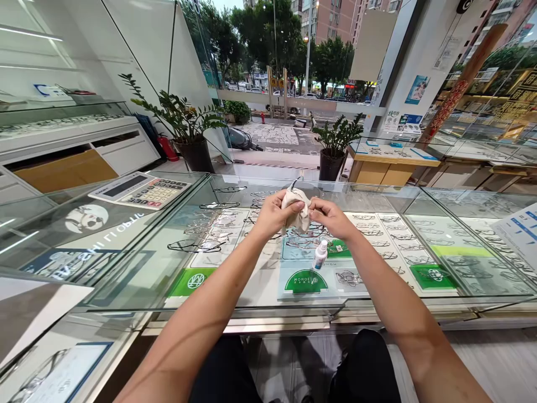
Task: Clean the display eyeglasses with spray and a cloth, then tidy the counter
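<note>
Cloth (pixel 298 202): above glass counter (pixel 260 307) | our left hand (pixel 273 212): clamped on it | our right hand (pixel 329 217): at its edge, hold unclear | we judge it light, soft; grip bunched folds

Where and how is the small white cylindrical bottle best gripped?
Probably around the labelled body of the small white cylindrical bottle, below its narrower top, thumb and fingers opposed. Coming from the right seems best, as the person's bare right hand is nearer. It stands upright on the clear glass counter, presenting rounded sides.
</note>
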A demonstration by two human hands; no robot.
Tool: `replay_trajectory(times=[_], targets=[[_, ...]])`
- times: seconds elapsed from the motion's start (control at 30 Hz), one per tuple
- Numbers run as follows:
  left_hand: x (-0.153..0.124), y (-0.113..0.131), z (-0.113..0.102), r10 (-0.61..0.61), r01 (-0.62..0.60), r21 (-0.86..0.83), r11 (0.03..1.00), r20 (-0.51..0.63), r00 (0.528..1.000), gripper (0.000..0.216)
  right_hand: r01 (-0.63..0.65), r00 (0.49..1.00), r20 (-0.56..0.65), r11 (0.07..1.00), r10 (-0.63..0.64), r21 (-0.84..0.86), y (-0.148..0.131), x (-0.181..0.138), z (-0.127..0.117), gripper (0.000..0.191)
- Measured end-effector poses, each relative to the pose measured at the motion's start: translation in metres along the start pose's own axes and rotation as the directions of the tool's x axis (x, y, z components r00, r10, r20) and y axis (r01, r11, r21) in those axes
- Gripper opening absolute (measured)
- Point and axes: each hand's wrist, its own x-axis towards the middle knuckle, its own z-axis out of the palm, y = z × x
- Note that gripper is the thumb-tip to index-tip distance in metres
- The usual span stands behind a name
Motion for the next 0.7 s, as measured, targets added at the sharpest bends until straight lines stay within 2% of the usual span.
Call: replay_trajectory(times=[0.13, 0.37, 0.6, 0.7], targets=[[0.001, 0.000, 0.000, -0.014, 0.013, -0.032, 0.999, -0.017, 1.000, 0.064, 0.004, 1.000, 0.004, 1.000, -0.004, -0.008, -0.003, 0.000, 0.000, 0.057], [0.000, 0.004, -0.005, -0.055, 0.068, -0.086, 0.994, 0.140, 0.989, 0.061, -0.049, 0.998, -0.024, 0.996, 0.051, 0.081, -0.005, 0.000, -0.007, 0.053], [0.001, -0.005, -0.003, -0.042, 0.043, -0.035, 0.998, 0.018, 0.999, 0.063, -0.054, 0.998, 0.039, 0.997, 0.052, 0.057, 0.001, 0.001, 0.000, 0.057], [0.003, -0.007, -0.004, -0.062, 0.063, -0.062, 0.996, 0.012, 0.998, 0.067, -0.073, 0.997, 0.043, 0.994, 0.069, 0.076, 0.000, 0.001, -0.003, 0.056]])
